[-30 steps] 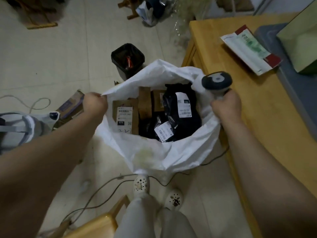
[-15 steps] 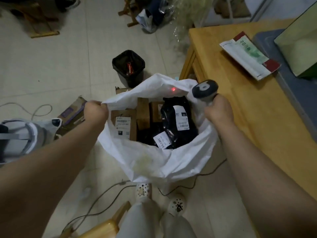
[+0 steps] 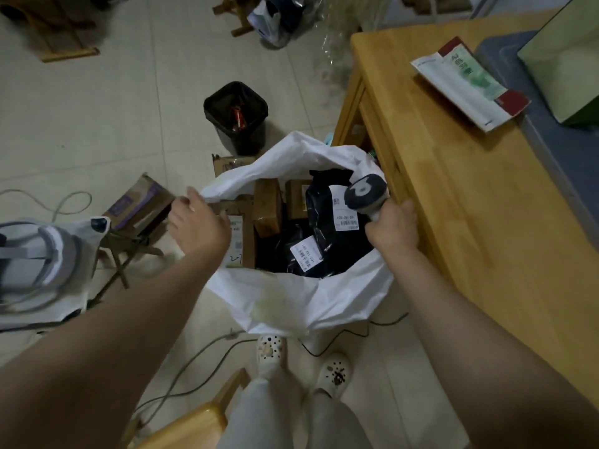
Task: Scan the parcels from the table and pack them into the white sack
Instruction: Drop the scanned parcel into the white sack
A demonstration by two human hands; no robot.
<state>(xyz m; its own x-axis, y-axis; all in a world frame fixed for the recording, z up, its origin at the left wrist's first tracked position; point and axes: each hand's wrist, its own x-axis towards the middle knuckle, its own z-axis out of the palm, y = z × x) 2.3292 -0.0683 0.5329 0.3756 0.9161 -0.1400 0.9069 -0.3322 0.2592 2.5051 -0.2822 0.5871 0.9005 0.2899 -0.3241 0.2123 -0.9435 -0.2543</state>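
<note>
My right hand [image 3: 392, 230] is clamped on the scanner [image 3: 366, 193] over the sack [image 3: 308, 299], which stands by the table's [image 3: 470, 196] corner with parcels [image 3: 327, 222] inside. Whether my left hand [image 3: 197, 228] pinches the rim, I cannot tell; if it does not, the mouth may slump shut.

Hidden: the handle of the scanner [image 3: 364, 192], inside the grip of the right hand [image 3: 392, 230]; part of the label on the brown box [image 3: 241, 241], behind the left hand [image 3: 197, 228]; the lower parcels in the white sack [image 3: 308, 299], under the black bags [image 3: 327, 222]. Blurred or too small: the left fingers at the sack's rim, grip not discernible; print on all labels; a red item in the black bin [image 3: 236, 121]. Cut off by the edge: table [image 3: 486, 222] at right, green box [image 3: 570, 59] at top right, white device [image 3: 39, 264] at left.
</note>
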